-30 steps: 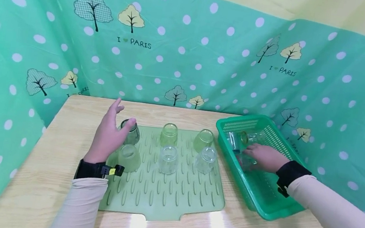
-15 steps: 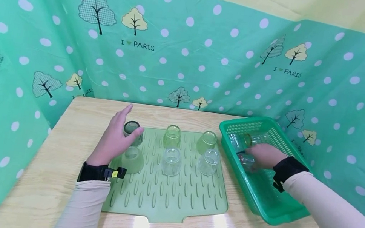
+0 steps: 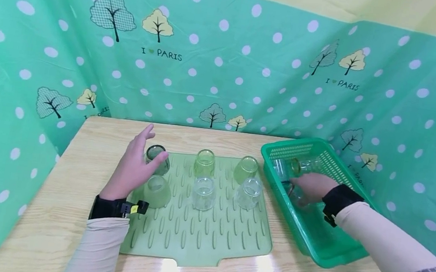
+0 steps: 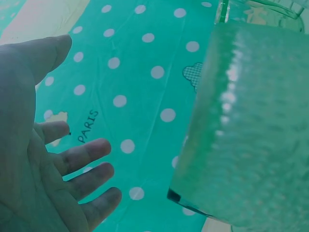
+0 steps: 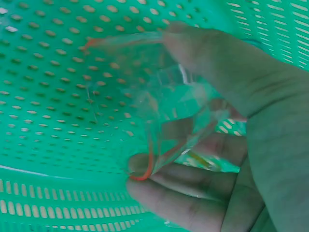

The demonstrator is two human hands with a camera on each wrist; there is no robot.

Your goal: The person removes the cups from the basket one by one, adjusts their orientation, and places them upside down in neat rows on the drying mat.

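My left hand (image 3: 135, 164) is open, fingers spread, its thumb against an upturned dark green glass (image 3: 157, 152) at the back left of the green ridged mat (image 3: 198, 229). A pale green glass (image 3: 157, 190) stands just in front; in the left wrist view it (image 4: 251, 125) looms beside the open left hand (image 4: 43, 164). My right hand (image 3: 311, 186) is down in the green basket (image 3: 322, 251). In the right wrist view my right hand (image 5: 159, 111) grips a clear glass with an orange-red rim (image 5: 145, 82), thumb on top and fingers under.
Several more upturned glasses stand on the mat, green ones (image 3: 204, 161) (image 3: 245, 169) behind and clear ones (image 3: 204, 192) (image 3: 248, 193) in front. Other glasses (image 3: 282, 169) lie at the basket's far end. A green dotted cloth (image 3: 226, 64) walls the wooden table (image 3: 75, 168) on three sides.
The right hand has shifted slightly inside the basket. The left hand stays beside the dark green glass.
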